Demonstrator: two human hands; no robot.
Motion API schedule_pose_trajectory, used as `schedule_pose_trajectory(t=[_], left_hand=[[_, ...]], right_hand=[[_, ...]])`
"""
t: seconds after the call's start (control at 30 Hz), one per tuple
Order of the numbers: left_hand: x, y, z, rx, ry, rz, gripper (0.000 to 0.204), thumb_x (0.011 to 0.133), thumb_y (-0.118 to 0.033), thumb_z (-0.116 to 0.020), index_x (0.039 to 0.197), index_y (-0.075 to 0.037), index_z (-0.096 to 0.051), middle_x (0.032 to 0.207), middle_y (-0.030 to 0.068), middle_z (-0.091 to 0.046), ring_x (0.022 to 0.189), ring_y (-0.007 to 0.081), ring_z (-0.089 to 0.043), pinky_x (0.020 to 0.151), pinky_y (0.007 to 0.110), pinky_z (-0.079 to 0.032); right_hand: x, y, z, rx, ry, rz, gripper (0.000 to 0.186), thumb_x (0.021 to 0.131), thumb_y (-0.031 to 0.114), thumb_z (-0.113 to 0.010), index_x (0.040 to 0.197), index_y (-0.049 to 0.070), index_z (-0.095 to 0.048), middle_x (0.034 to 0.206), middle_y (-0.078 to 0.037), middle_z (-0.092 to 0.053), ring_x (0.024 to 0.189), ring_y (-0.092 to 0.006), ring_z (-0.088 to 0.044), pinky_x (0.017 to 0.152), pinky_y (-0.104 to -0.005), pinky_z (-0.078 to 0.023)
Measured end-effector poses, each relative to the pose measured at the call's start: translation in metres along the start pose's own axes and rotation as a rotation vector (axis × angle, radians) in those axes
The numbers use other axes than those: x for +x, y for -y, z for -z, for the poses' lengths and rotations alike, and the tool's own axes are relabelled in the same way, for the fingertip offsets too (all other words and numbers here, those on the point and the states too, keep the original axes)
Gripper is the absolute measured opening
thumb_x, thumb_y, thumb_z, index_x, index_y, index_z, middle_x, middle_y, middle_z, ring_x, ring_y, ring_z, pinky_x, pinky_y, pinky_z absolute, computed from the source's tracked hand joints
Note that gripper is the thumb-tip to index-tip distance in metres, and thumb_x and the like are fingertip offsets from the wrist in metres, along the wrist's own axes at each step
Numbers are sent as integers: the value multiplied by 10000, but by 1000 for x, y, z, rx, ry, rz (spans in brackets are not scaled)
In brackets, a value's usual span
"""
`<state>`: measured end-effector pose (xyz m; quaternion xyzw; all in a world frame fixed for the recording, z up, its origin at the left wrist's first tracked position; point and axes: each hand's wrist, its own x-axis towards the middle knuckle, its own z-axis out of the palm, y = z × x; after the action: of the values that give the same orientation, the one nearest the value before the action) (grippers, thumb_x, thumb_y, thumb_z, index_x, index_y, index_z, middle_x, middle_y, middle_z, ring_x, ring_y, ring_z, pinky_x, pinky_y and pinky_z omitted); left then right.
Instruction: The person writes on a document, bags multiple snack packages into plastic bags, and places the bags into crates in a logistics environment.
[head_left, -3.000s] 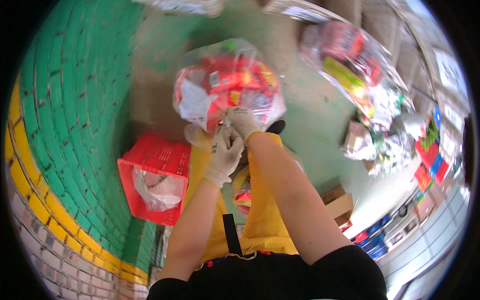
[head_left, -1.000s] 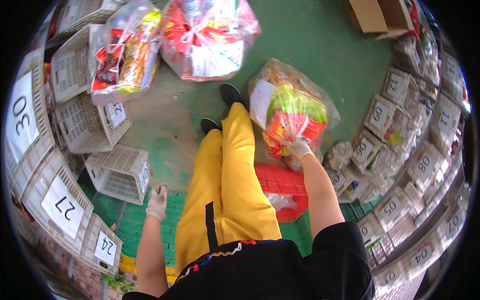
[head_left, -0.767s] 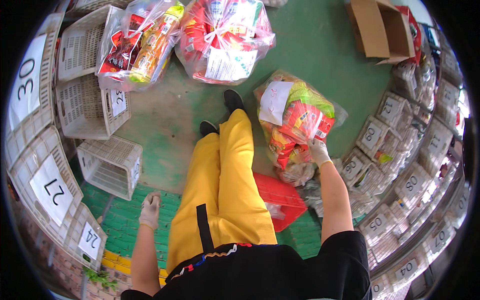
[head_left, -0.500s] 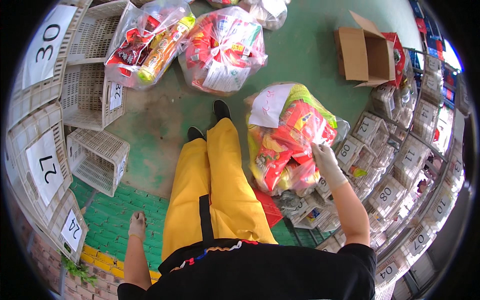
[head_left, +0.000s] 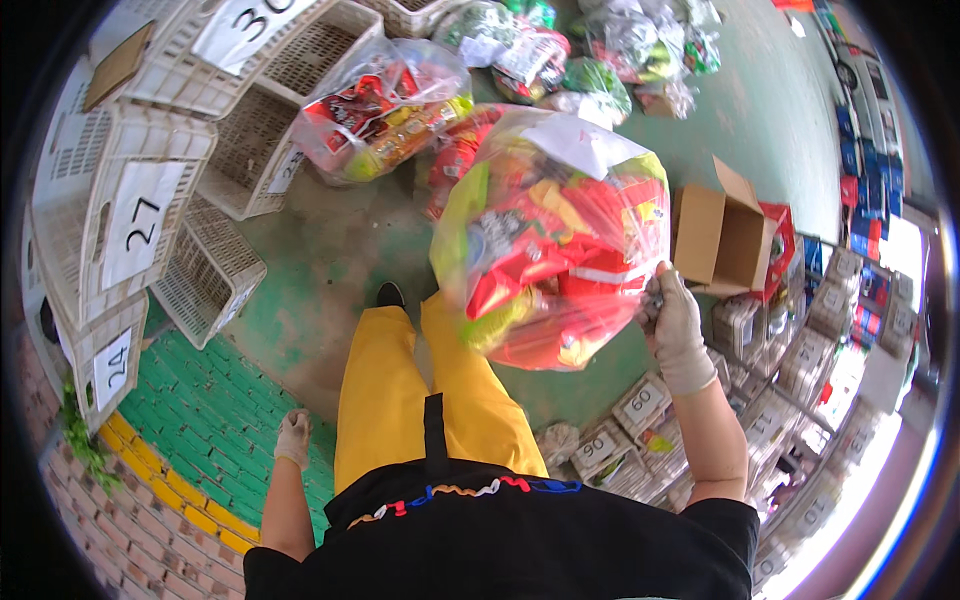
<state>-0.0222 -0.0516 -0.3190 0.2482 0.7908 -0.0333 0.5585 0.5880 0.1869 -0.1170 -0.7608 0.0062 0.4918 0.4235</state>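
A large clear plastic bag point(head_left: 570, 260) of red and yellow snack packets hangs in front of my legs, slightly blurred by motion. My right hand point(head_left: 678, 325), in a pale glove, is closed on the gathered plastic at the bag's right side. A white paper sheet point(head_left: 580, 142) lies on the bag's far top. Down by my left leg, my gloved left hand point(head_left: 293, 437) hangs with its fingers curled in and nothing visible in them.
White plastic crates point(head_left: 140, 220) with numbered sheets are stacked at left. Another filled bag point(head_left: 375, 115) stands near them, with several more bags point(head_left: 645, 45) beyond. An open cardboard box point(head_left: 722, 235) sits at right, near racks of labelled crates point(head_left: 640, 405).
My right hand has lifted the bag and swung it up and away from me, over the floor. It now partly covers another filled bag behind it. The view has shifted too.
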Motion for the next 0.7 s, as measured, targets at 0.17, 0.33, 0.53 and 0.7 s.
schedule_pose_trajectory(t=[0.17,0.33,0.53,0.7], left_hand=[[-62,63,-6,-323,-88,-36,309,867,-341,-474,1056,-106,-539,1047,61,-570,879,203,-568,749,326,-444],[-109,49,-61,-710,-221,460,179,864,-213,-525,992,-89,-536,797,4,-569,640,109,-533,546,247,-412],[-143,26,-107,-721,-209,425,166,859,-193,-536,991,-93,-533,816,19,-573,670,111,-549,564,256,-428],[-132,-5,-111,-808,-187,334,171,883,-194,-468,1027,-121,-525,911,17,-563,861,119,-523,726,304,-443]], right_hand=[[65,3,-66,54,172,73,240,914,300,-498,762,116,-476,606,26,-412,491,-85,-397,448,-239,-385],[192,-19,-141,-144,149,291,241,889,268,-475,705,113,-467,558,2,-433,442,-111,-399,405,-266,-342],[224,10,-196,-203,251,62,262,874,276,-480,659,127,-462,512,3,-429,407,-117,-383,394,-289,-346],[212,7,-191,-315,226,-16,220,864,281,-483,720,117,-514,574,-17,-499,476,-159,-482,478,-339,-462]])
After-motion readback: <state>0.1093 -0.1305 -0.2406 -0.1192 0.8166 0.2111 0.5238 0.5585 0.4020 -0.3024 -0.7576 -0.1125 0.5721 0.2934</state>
